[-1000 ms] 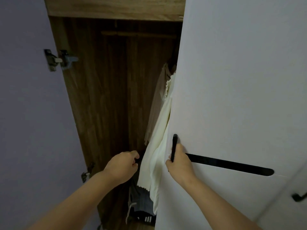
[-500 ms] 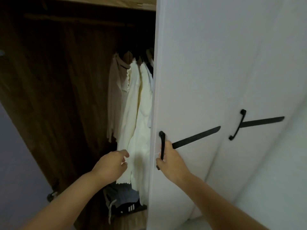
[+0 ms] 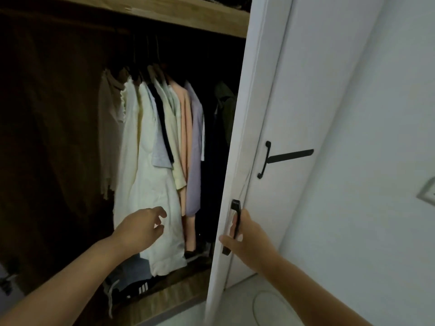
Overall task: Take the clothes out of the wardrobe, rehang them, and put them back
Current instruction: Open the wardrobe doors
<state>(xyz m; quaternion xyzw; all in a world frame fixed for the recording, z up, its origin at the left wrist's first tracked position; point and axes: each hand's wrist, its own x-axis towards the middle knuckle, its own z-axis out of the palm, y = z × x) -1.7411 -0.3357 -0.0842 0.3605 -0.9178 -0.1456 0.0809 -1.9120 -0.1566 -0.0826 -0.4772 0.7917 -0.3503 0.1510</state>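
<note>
The right hand (image 3: pixel 244 234) gripped the door handle (image 3: pixel 235 222); left of it, the left hand (image 3: pixel 141 228), fingers loosely spread, neared the cream shirt (image 3: pixel 150 184), which might slip off its hanger if tugged

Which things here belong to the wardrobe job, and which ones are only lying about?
For the job:
- hanging clothes
- door handle, gripped by the right hand
- left hand, reaching toward the clothes, holding nothing

Only lying about:
- dark garment with white stripes on the wardrobe floor
- second door handle
</note>
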